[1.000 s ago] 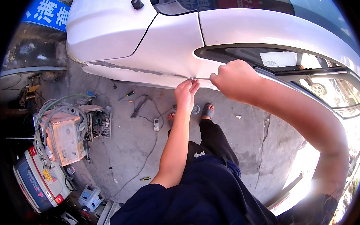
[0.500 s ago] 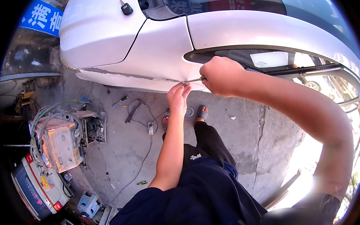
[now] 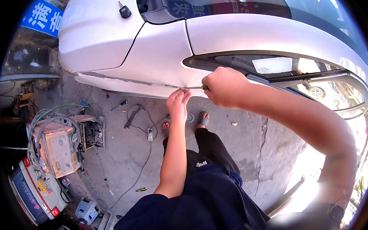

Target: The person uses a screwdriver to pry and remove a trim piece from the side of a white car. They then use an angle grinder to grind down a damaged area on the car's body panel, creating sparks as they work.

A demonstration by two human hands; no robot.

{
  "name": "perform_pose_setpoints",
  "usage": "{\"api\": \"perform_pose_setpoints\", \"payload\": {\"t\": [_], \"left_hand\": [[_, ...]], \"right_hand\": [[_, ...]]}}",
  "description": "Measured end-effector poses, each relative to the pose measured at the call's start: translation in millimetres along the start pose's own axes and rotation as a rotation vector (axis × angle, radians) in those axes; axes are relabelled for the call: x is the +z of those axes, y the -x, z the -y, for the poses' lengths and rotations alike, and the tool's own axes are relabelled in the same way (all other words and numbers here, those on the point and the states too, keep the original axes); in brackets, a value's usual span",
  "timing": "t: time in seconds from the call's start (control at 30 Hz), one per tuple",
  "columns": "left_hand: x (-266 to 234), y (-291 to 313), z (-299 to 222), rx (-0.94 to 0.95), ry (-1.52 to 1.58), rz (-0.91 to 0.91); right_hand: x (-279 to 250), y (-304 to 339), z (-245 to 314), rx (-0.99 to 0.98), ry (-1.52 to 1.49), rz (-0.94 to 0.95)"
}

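Observation:
My right hand (image 3: 225,87) is closed in a fist round the yellow-and-black handle of a screwdriver (image 3: 204,87). Its thin shaft points left along the side of a silver-white car (image 3: 164,44), just ahead of the front side window. Below the shaft, my left hand (image 3: 178,104) is raised with fingers stretched and somewhat apart, the tips at or close to the shaft and panel. Whether they press on either is too small to see. A rough grey strip (image 3: 124,79) runs along the fender's edge left of my hands.
A car key (image 3: 124,11) lies on the hood. On the concrete floor are a cable with a plug socket (image 3: 150,135), two more screwdrivers (image 3: 123,103) and a disc (image 3: 190,117). An orange-cased machine (image 3: 59,150) with hoses stands at left, near a second car (image 3: 35,192).
The view has shifted slightly, so car and floor sit a little differently in it. My right hand still grips the screwdriver, and my left stays beside its shaft.

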State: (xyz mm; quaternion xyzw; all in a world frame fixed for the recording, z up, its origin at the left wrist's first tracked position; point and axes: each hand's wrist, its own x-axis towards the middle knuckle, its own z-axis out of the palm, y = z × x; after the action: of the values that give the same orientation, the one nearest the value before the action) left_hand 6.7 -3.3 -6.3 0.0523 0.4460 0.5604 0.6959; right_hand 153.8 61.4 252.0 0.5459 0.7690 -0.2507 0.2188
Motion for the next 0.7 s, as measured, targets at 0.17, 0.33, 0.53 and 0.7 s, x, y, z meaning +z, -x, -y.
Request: {"api": "perform_pose_setpoints", "payload": {"t": [0.17, 0.33, 0.53, 0.7], "left_hand": [[-2, -1, 4, 0.011, -0.003, -0.001], [-4, 1, 1, 0.020, 0.017, -0.001], [4, 4, -2, 0.007, 0.013, 0.004], [-1, -1, -1, 0.017, 0.003, -0.010]], "right_hand": [[4, 4, 8, 0.034, -0.035, -0.025], [-11, 2, 29, 0.049, -0.071, -0.020], [2, 0, 8, 0.127, -0.091, -0.101], [2, -2, 2, 0.076, -0.077, -0.132]]}}
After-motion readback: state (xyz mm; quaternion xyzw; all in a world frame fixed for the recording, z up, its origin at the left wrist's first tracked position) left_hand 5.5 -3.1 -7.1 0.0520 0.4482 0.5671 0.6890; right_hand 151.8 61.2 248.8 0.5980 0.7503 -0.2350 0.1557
